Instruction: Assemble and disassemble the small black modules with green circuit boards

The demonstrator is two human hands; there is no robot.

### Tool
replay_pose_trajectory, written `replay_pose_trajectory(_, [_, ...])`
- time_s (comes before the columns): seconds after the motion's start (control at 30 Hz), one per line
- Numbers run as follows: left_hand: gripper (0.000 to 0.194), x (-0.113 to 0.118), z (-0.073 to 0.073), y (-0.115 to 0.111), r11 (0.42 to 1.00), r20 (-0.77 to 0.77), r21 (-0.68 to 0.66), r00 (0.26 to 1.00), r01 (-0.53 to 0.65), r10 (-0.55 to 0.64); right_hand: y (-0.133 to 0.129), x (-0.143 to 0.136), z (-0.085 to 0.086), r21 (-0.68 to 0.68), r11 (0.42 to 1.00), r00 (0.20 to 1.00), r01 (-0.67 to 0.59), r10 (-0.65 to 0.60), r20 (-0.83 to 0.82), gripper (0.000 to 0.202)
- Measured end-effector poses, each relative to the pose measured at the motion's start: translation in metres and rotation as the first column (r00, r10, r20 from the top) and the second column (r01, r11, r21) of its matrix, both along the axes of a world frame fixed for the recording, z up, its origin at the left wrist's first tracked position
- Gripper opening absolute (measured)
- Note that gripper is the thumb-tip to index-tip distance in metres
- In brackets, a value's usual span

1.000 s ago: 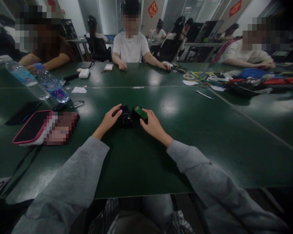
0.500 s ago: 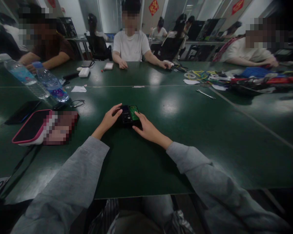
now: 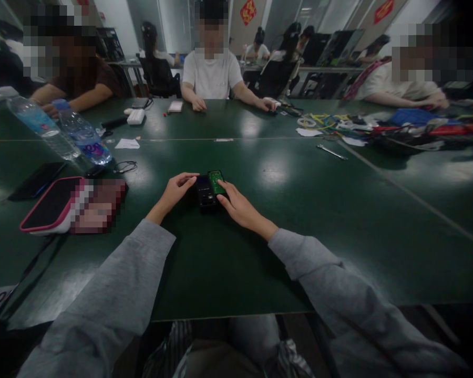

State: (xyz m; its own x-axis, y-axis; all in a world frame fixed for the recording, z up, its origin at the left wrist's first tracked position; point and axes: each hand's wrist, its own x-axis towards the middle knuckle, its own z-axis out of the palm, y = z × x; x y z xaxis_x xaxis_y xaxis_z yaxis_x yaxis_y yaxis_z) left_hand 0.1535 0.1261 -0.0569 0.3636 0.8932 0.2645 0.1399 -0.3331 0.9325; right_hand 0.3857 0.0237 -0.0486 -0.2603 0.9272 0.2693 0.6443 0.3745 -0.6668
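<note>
Just ahead of me, low over the green table, is a small black case (image 3: 205, 191) with some pale markings on its face. A green circuit board (image 3: 216, 182) in a dark edging lies against its right side, its far end sticking out a little beyond the case. My left hand (image 3: 174, 193) has thumb and forefinger closed on the far left corner of the case. With fingers over the board's right edge and thumb at its near end, my right hand (image 3: 240, 206) grips the board. The undersides of both parts are hidden.
Two water bottles (image 3: 84, 134), a dark phone (image 3: 37, 181) and a pink-rimmed case (image 3: 53, 205) are on the left. A wrench (image 3: 331, 152) lies to the right, before a heap of cables (image 3: 339, 123). Across the table (image 3: 228, 278) sit several people.
The black case has shifted slightly toward me against the green board, which stays nearly in place. My left fingertips have come down a little with it, and my right thumb has moved up.
</note>
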Motion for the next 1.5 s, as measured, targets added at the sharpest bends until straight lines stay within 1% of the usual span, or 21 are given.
replay_pose_trajectory(0.07, [0.035,0.000,0.002,-0.001,1.000,-0.041,-0.001,0.999,-0.021,0.021,0.000,0.000,0.001,-0.002,1.000,1.000,0.009,-0.009,-0.001,0.068])
replay_pose_trajectory(0.13, [0.038,0.000,0.004,-0.003,0.999,-0.107,0.012,0.994,-0.033,0.034,-0.001,-0.001,0.003,-0.004,1.000,1.000,0.019,-0.019,-0.001,0.065])
replay_pose_trajectory(0.27, [0.046,0.001,0.007,-0.007,1.000,-0.199,0.030,0.980,0.009,-0.002,-0.001,-0.001,0.004,0.007,0.999,0.999,0.032,-0.032,0.008,0.062])
replay_pose_trajectory(0.5, [0.053,0.002,0.010,-0.009,0.998,-0.212,-0.050,0.976,0.041,-0.051,0.000,-0.001,0.004,0.058,0.995,0.993,0.081,-0.086,0.078,0.064])
replay_pose_trajectory(0.63, [0.047,0.003,0.010,-0.009,0.998,-0.210,-0.040,0.976,0.047,-0.054,0.006,-0.005,0.002,0.113,0.984,0.983,0.135,-0.147,0.113,0.064])
replay_pose_trajectory(0.73, [0.041,0.003,0.009,-0.008,0.999,-0.212,-0.003,0.976,0.046,-0.046,0.010,-0.011,-0.001,0.152,0.968,0.974,0.197,-0.211,0.079,0.063])
replay_pose_trajectory(0.87, [0.039,0.004,0.005,-0.004,0.998,-0.220,0.046,0.975,0.043,-0.032,0.018,-0.023,-0.003,0.168,0.944,0.955,0.283,-0.294,0.042,0.062])
replay_pose_trajectory(1.07, [0.036,0.004,-0.001,0.000,0.998,-0.157,0.037,0.987,0.049,-0.043,0.031,-0.038,-0.005,0.150,0.917,0.925,0.371,-0.379,0.033,0.051])
replay_pose_trajectory(1.17, [0.034,0.004,-0.003,0.001,0.999,-0.141,0.041,0.990,0.033,-0.027,0.033,-0.036,-0.005,0.139,0.911,0.922,0.388,-0.384,-0.051,0.048])
replay_pose_trajectory(1.27, [0.034,0.003,-0.006,0.004,0.999,-0.120,0.029,0.992,0.028,-0.025,0.036,-0.030,-0.005,0.096,0.911,0.903,0.401,-0.375,-0.208,0.047])
replay_pose_trajectory(1.3, [0.036,0.003,-0.008,0.005,0.999,-0.116,0.023,0.993,0.030,-0.027,0.038,-0.028,-0.005,0.057,0.912,0.882,0.406,-0.376,-0.284,0.046])
replay_pose_trajectory(1.37, [0.040,0.002,-0.011,0.007,0.999,-0.108,0.022,0.994,0.024,-0.022,0.044,-0.022,-0.004,-0.094,0.920,0.802,0.381,-0.379,-0.462,0.045])
replay_pose_trajectory(1.4, [0.043,0.002,-0.013,0.008,1.000,-0.102,0.026,0.995,0.015,-0.012,0.047,-0.019,-0.004,-0.195,0.924,0.739,0.329,-0.381,-0.556,0.043])
replay_pose_trajectory(1.43, [0.047,0.002,-0.014,0.009,1.000,-0.094,0.031,0.996,0.003,0.000,0.050,-0.015,-0.003,-0.292,0.923,0.661,0.250,-0.383,-0.645,0.040])
replay_pose_trajectory(1.47, [0.051,0.003,-0.015,0.009,0.999,-0.082,0.033,0.997,-0.012,0.014,0.052,-0.013,-0.002,-0.370,0.917,0.576,0.150,-0.385,-0.721,0.036])
replay_pose_trajectory(1.5, [0.055,0.003,-0.015,0.010,0.999,-0.068,0.029,0.997,-0.024,0.026,0.054,-0.010,-0.001,-0.418,0.907,0.496,0.046,-0.384,-0.779,0.032])
